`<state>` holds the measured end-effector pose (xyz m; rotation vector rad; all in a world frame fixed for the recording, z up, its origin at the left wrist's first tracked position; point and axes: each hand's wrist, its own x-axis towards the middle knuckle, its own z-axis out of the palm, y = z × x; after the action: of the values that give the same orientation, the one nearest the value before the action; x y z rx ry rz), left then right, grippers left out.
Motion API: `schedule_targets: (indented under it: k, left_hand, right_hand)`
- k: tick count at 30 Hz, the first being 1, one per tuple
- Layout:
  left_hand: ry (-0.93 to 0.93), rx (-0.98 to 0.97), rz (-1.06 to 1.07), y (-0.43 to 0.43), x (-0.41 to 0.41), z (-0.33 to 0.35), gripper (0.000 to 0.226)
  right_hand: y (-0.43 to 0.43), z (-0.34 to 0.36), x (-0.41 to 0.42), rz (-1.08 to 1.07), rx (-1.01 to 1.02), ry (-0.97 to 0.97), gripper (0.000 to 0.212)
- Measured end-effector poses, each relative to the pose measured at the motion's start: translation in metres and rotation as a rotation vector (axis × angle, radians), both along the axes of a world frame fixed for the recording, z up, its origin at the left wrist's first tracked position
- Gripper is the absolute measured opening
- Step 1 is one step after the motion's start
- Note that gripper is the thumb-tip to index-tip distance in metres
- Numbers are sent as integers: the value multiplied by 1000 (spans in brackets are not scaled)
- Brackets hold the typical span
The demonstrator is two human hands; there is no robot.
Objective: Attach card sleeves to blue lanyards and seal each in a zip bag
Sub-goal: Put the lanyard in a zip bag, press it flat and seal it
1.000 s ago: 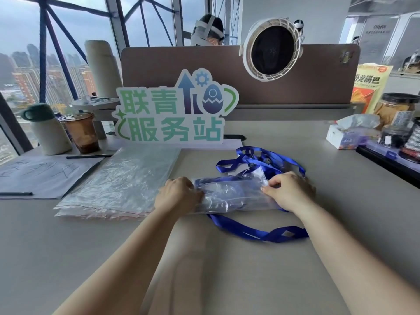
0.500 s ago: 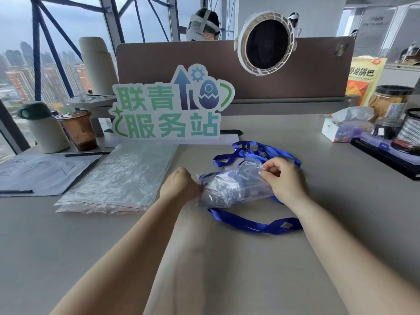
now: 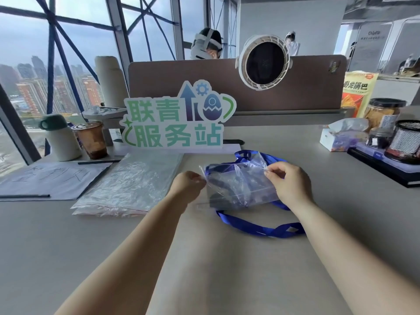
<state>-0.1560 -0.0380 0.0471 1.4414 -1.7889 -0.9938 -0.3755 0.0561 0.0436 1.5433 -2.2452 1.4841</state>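
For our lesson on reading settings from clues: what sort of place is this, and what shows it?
Probably an office high in a tower: a desk partition with another person behind it, tall windows overlooking city blocks, and a mesh pen holder beside a tissue box.

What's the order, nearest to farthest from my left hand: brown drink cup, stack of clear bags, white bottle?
From the left hand, which pinches the zip bag:
1. Stack of clear bags, just to its left.
2. Brown drink cup, farther left and back.
3. White bottle, leftmost, beside the cup.
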Motion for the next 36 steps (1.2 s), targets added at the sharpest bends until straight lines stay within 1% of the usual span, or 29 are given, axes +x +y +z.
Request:
schedule_targets:
  k: [3, 5, 6, 8, 11, 15, 18, 20, 23, 26, 28, 30, 32, 34, 36]
  left_hand:
    - [137, -21, 31, 5, 12, 8, 12]
    - [222, -15, 60, 9, 27, 15, 7]
    - [263, -13, 76, 12, 38, 20, 10]
    - [341, 9, 124, 20, 66, 27, 24]
    - [399, 15, 216, 39, 119, 30, 32]
    - [357, -29, 356, 68, 199, 17, 31]
    - [267, -76, 492, 79, 249, 7, 24]
    - [225, -108, 573, 80, 276, 1, 24]
    - [205, -137, 624, 74, 302, -3, 24]
    - [173, -152, 666, 60, 318, -6, 30]
    - [113, -135, 681, 52, 323, -10, 31]
    - [-14, -102, 678, 44, 328, -21, 37]
    - [-246, -111, 671, 44, 330, -29, 44]
    - [-445, -171, 656, 49, 328, -29, 46]
    - [-507, -253, 617, 59, 323, -25, 42]
  right_hand:
    - [4, 11, 6, 74, -28, -131, 3]
    - [6, 21, 16, 138, -31, -221, 7]
    - [8, 26, 23, 174, -16, -258, 11]
    - [12, 35, 42, 268, 53, -316, 15]
    - [18, 36, 84, 415, 203, -309, 13]
    - [18, 16, 157, 569, 298, -270, 15]
    - [14, 0, 212, 654, 344, -242, 17]
    - [9, -8, 243, 688, 364, -221, 18]
    - [-1, -15, 276, 686, 397, -157, 20]
    - [-14, -17, 295, 652, 396, -58, 24]
    - [-19, -17, 302, 598, 406, 77, 25]
    - [-22, -19, 306, 548, 408, 236, 29]
    - [-24, -19, 305, 535, 383, 325, 34]
    - [-27, -16, 302, 529, 346, 361, 38]
    - [-32, -10, 297, 529, 293, 359, 39]
